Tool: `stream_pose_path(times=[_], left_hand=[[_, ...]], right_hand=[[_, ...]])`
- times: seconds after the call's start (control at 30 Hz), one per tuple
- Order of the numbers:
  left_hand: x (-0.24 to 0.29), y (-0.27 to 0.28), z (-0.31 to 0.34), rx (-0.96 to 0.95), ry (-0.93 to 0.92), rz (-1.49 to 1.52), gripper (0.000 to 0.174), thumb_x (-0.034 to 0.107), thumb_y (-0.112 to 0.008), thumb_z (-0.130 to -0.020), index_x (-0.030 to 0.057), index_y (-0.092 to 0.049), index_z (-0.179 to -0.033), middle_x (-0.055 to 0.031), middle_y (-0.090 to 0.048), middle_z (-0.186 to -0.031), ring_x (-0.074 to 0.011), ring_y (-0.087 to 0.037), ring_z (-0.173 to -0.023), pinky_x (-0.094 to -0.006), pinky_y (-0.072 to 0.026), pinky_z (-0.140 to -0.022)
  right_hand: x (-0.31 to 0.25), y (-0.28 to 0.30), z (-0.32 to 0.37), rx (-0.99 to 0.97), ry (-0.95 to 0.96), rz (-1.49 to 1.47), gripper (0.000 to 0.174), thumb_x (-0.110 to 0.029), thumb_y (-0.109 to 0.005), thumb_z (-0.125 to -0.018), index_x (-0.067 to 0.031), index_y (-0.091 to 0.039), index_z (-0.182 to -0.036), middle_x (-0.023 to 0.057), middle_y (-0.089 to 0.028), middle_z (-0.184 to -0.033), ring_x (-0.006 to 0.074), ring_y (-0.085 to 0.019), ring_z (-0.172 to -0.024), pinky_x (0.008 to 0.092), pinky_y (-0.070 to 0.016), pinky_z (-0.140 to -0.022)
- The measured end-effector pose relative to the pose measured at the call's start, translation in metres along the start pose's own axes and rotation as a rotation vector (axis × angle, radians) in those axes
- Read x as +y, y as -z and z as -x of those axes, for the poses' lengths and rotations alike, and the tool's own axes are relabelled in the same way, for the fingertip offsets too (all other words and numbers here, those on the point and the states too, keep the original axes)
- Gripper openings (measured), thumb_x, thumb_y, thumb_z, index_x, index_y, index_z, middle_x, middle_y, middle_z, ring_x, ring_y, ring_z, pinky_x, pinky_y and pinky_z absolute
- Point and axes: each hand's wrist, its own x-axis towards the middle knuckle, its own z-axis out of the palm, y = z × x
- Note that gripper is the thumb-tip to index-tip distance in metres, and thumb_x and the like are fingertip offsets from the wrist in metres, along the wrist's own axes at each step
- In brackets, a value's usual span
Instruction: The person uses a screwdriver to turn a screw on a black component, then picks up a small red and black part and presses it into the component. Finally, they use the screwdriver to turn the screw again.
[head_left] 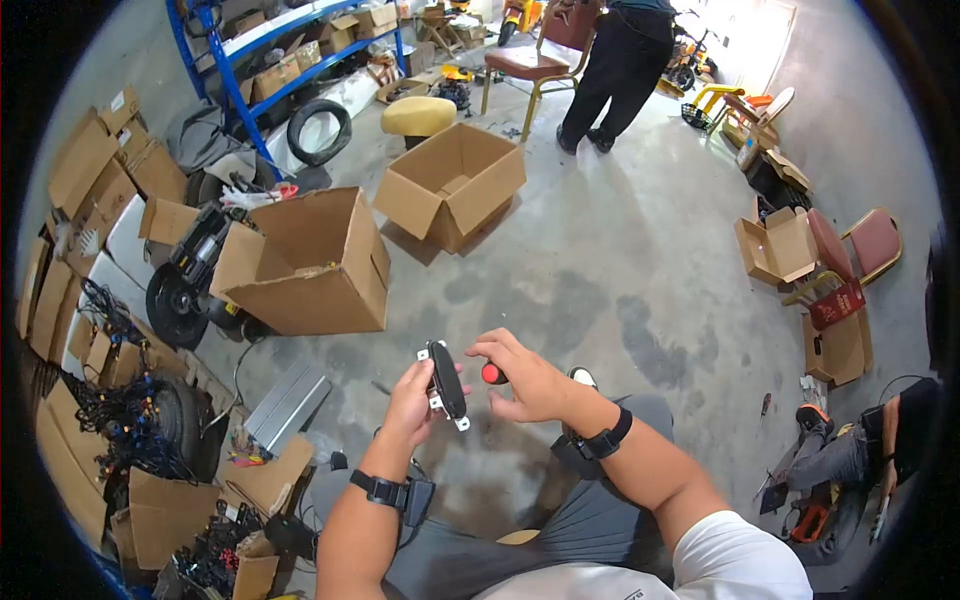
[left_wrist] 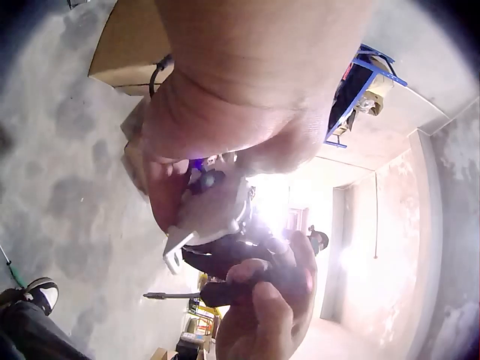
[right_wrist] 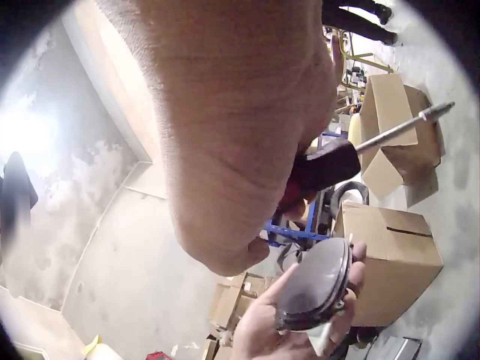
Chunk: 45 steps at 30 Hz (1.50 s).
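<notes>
My left hand [head_left: 405, 402] holds a black disc-shaped part [head_left: 450, 380] with silver mounting tabs along its edge, tilted so it appears edge-on in the head view. In the right wrist view, the part's smooth dark face [right_wrist: 311, 277] and ridged rim rest against the fingers and palm. Just to the right, my right hand [head_left: 537, 384] grips a screwdriver [head_left: 491, 373] by its black and red handle. Its metal shaft [right_wrist: 394, 133] points away from the part, and the tip is apart from it. In the left wrist view a bent metal tab [left_wrist: 174, 251] sticks out.
Two open cardboard boxes [head_left: 345, 295] [head_left: 490, 190] stand on the floor ahead. At the left are a silver metal case [head_left: 288, 408] and piled cables [head_left: 135, 425]. A person [head_left: 625, 60] stands near a chair [head_left: 530, 65]; another person [head_left: 850, 450] is at the right edge.
</notes>
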Motion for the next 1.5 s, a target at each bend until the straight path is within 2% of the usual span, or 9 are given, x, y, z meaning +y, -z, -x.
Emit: stream_pose_path(times=[0.33,0.43,0.5,0.57,0.7,0.83,1.1,1.27,1.5], left_hand=[[-0.01,0.007,-0.007,0.114,-0.082,-0.071,0.03,0.026,-0.046,-0.103,0.0037,-0.051,-0.121,-0.0098,-0.064,-0.11,-0.027,-0.069,-0.089,-0.039,-0.0587,-0.073],[-0.011,0.01,-0.009,0.158,-0.11,-0.042,0.031,0.028,-0.046,-0.103,0.0041,-0.052,-0.122,-0.0091,-0.064,-0.11,-0.0257,-0.068,-0.09,-0.0384,-0.0575,-0.075],[-0.011,0.009,-0.011,0.164,-0.123,-0.003,0.031,0.028,-0.046,-0.103,0.0042,-0.052,-0.122,-0.0095,-0.065,-0.111,-0.0261,-0.068,-0.09,-0.0384,-0.0573,-0.076],[-0.012,0.015,-0.016,0.164,-0.138,0.07,0.033,0.028,-0.046,-0.103,0.0037,-0.053,-0.123,-0.0111,-0.065,-0.113,-0.0271,-0.068,-0.091,-0.0386,-0.0569,-0.078],[-0.004,0.014,-0.012,0.141,-0.166,0.159,0.033,0.025,-0.042,-0.104,0.0015,-0.052,-0.125,-0.0114,-0.064,-0.115,-0.0246,-0.067,-0.093,-0.0349,-0.0561,-0.079],[-0.002,0.019,-0.015,0.119,-0.241,0.172,0.035,0.024,-0.038,-0.105,0.0003,-0.053,-0.126,-0.0127,-0.062,-0.121,-0.0269,-0.066,-0.098,-0.0368,-0.0563,-0.08],[-0.004,0.018,-0.016,0.041,-0.28,0.21,0.039,0.02,-0.033,-0.101,-0.0011,-0.048,-0.13,-0.0166,-0.058,-0.126,-0.0328,-0.063,-0.105,-0.0446,-0.0563,-0.086],[-0.005,0.009,-0.014,0.112,-0.376,-0.149,0.033,0.012,-0.042,-0.099,-0.0008,-0.048,-0.128,-0.0114,-0.057,-0.128,-0.0245,-0.063,-0.105,-0.0354,-0.0539,-0.082],[-0.012,0.006,-0.015,0.141,-0.408,-0.213,0.031,0.012,-0.045,-0.1,0.0012,-0.047,-0.13,-0.0093,-0.056,-0.131,-0.0203,-0.062,-0.105,-0.0321,-0.053,-0.08]], right_hand=[[0.023,0.012,0.001,0.066,0.0,0.373,0.036,-0.019,-0.073,-0.081,-0.0064,-0.057,-0.11,0.0128,-0.057,-0.102,0.0351,-0.058,-0.091,0.042,-0.0496,-0.076],[0.026,0.013,0.0,0.16,-0.187,0.234,0.036,-0.019,-0.074,-0.081,-0.0062,-0.057,-0.111,0.0117,-0.06,-0.097,0.0311,-0.061,-0.086,0.0394,-0.0512,-0.072],[0.032,0.017,0.0,0.395,-0.239,0.089,0.032,-0.014,-0.074,-0.084,-0.0052,-0.058,-0.11,0.0099,-0.065,-0.092,0.0177,-0.063,-0.072,0.0306,-0.052,-0.065],[0.045,0.024,0.0,0.572,-0.332,-0.135,0.029,-0.01,-0.07,-0.086,-0.003,-0.055,-0.11,0.0098,-0.066,-0.089,0.013,-0.063,-0.071,0.0285,-0.0538,-0.062],[0.039,0.043,-0.003,0.776,-0.446,-0.764,0.027,-0.008,-0.062,-0.091,-0.0037,-0.05,-0.114,0.0148,-0.065,-0.1,0.0201,-0.068,-0.073,0.03,-0.0579,-0.062],[0.037,0.05,0.0,0.685,-0.407,-0.96,0.026,-0.008,-0.062,-0.09,0.0002,-0.051,-0.112,0.0176,-0.064,-0.108,0.0231,-0.068,-0.081,0.0345,-0.0592,-0.07],[0.023,0.039,-0.002,0.511,-0.404,-0.93,0.023,-0.008,-0.064,-0.089,0.0009,-0.054,-0.107,0.018,-0.064,-0.109,0.0227,-0.068,-0.083,0.0356,-0.0591,-0.072],[0.025,0.038,-0.001,0.468,-0.394,-0.942,0.024,-0.008,-0.065,-0.088,0.0015,-0.054,-0.108,0.0186,-0.064,-0.109,0.0221,-0.067,-0.081,0.0347,-0.0587,-0.071],[0.019,0.034,-0.002,0.431,-0.421,-0.912,0.023,-0.006,-0.064,-0.089,0.0029,-0.053,-0.108,0.0196,-0.063,-0.109,0.0224,-0.067,-0.08,0.0343,-0.0584,-0.071]])
